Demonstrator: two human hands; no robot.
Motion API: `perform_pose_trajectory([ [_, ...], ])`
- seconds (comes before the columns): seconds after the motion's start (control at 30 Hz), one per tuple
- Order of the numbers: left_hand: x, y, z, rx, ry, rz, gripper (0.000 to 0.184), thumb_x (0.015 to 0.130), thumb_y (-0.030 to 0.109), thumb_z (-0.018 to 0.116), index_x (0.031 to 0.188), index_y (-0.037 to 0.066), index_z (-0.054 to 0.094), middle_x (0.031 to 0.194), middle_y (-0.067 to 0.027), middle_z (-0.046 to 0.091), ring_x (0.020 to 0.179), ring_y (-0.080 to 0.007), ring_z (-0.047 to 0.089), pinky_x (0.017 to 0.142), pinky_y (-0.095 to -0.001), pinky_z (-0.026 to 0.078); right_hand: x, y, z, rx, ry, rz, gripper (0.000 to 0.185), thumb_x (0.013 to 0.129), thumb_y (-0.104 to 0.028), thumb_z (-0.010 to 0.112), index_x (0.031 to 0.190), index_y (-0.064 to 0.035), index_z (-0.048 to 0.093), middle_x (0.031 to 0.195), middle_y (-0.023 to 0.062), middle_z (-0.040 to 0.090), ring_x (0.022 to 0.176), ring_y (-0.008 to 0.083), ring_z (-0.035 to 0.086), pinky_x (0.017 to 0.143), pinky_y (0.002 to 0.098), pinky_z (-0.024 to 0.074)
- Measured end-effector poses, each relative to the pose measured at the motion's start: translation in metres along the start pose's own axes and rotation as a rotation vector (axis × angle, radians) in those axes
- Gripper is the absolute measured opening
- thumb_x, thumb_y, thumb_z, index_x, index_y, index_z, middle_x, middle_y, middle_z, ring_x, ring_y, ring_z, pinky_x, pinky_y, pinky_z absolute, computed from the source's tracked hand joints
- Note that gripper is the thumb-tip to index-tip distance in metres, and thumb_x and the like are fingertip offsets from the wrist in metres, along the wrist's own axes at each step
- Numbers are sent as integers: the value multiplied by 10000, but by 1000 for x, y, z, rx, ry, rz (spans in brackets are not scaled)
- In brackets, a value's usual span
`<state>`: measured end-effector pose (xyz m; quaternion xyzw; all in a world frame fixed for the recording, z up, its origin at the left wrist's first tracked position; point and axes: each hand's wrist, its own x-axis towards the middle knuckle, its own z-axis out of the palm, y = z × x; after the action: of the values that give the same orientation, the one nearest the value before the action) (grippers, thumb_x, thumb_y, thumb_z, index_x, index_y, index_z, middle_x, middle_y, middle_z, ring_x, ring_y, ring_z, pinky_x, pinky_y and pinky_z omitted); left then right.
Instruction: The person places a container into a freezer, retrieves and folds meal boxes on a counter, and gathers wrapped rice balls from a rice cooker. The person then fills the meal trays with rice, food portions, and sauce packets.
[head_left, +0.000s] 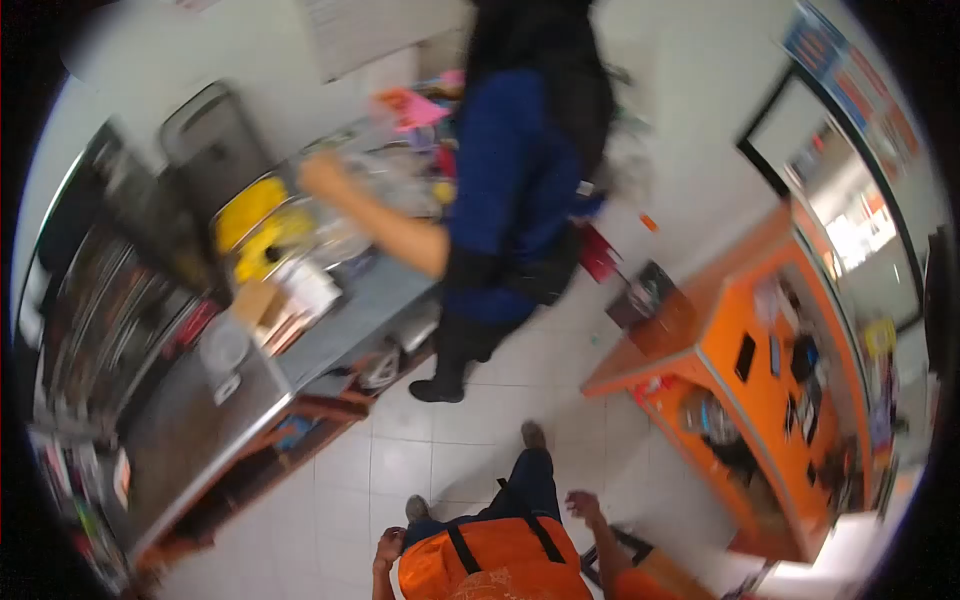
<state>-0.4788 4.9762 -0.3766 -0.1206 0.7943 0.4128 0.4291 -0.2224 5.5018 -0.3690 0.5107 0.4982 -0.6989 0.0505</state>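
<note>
Orange garment (508, 545) covers our front, between our hands; both grips look released, the left hand (389, 546) just beside it, the right hand (582, 506) apart. With a co-worker (505, 165) ahead by the grey surface (372, 308), we do best to step short and keep both hands close.

The floor (400, 465) is of pale tiles, smooth and slightly glossy. The grey surface (355, 322) looks smooth, and its edge shines like metal. The orange surface (690, 315) also appears smooth, somewhat glossy. The pane (870, 250) is like shiny glass. The garment (500, 548), trousers (537, 485) and shirt (495, 150) seem matt cloth; the box (258, 303), matt cardboard.
</note>
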Motion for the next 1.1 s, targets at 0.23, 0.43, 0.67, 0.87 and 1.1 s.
perform_pose_trajectory([
  [0.23,96,191,107,393,-350,171,499,1006,416,594,1334,41,571,1159,-99,672,965,-204,681,718,-338,546,85,-185,-3,113,217,-378,319,1008,-284,641,1215,-41,653,961,61,722,805,128,685,669,263,534],
  [0.43,104,437,311,759,-518,324,511,1022,430,551,1301,9,625,1204,-195,698,1111,-289,667,967,-378,507,154,-244,-20,96,134,-312,265,1010,-205,627,1199,-23,663,967,52,724,816,129,680,748,261,535],
  [0.67,310,618,508,172,-246,439,229,1032,232,561,1145,67,672,910,-27,682,769,-135,619,703,-301,511,222,-346,-73,121,218,-130,267,1000,-172,632,1215,-16,667,1014,68,729,847,141,673,762,282,535],
  [0.87,563,819,555,-245,21,430,319,1010,335,589,1144,49,631,1067,-94,648,966,-215,643,800,-360,532,341,-388,-98,243,261,82,275,1022,-172,590,1242,-19,651,1040,123,728,911,173,698,831,330,559],
  [1.1,821,939,507,881,403,1210,1058,733,662,802,1481,20,419,1442,-264,491,1284,-405,545,1096,-527,425,613,-447,-87,-1,282,-88,331,1026,-274,572,1174,6,666,1051,212,722,964,347,712,866,414,541],
])
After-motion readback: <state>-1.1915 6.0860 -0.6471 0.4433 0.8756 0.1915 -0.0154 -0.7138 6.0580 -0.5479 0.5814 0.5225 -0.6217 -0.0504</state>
